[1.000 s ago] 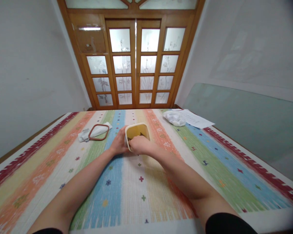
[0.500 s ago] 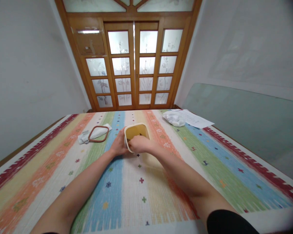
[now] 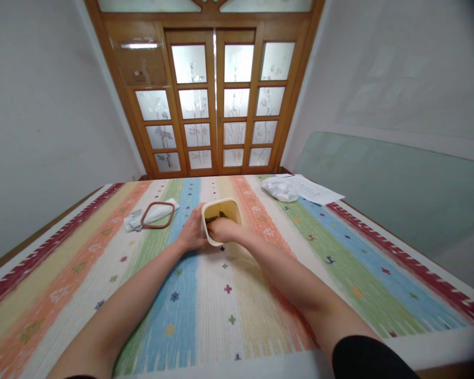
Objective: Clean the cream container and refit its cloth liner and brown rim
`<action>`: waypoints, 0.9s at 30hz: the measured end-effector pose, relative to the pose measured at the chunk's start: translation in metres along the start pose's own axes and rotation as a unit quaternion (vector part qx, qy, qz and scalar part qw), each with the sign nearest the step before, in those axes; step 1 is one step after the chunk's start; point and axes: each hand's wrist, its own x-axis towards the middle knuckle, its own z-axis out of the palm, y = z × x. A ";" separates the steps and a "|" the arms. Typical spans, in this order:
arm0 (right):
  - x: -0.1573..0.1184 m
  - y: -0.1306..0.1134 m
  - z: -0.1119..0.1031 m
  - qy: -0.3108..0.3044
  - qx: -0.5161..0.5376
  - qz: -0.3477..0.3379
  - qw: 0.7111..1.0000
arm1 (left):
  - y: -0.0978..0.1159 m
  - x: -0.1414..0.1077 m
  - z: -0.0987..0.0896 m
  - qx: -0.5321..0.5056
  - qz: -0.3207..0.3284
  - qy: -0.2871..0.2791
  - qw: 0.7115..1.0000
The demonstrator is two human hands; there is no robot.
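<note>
A square plastic container (image 3: 231, 209) with a cream rim and yellowish inside stands on the tablecloth, its mouth tipped towards me. My left hand (image 3: 193, 231) is wrapped round its left side. My right hand (image 3: 222, 230) reaches over the near rim into it. The right fingers are down inside and hidden, so whether they grip anything does not show. Dark leaf-like bits (image 3: 221, 215) lie in the container by the right fingers; their kind is not clear.
Left of the container lies a brown square frame-like ring (image 3: 143, 218) over a crumpled white piece (image 3: 132, 221). A white crumpled bag (image 3: 279, 189) and printed paper sheets (image 3: 319, 192) lie at the far right. A striped cloth (image 3: 217, 326) covers the table.
My right hand has sunk slightly deeper into the container, and more of the dark bits show. The left hand keeps its hold. The view has shifted slightly.
</note>
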 end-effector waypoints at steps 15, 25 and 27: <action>-0.039 -0.014 -0.031 0.000 -0.003 -0.014 1.000 | -0.003 0.000 -0.002 -0.013 -0.001 0.010 1.000; -0.023 -0.010 -0.018 -0.016 -0.019 -0.022 0.999 | 0.003 0.002 -0.004 -0.005 0.001 -0.001 1.000; -0.041 -0.016 -0.032 -0.010 -0.018 -0.025 0.999 | 0.000 0.001 -0.002 -0.005 -0.001 0.000 1.000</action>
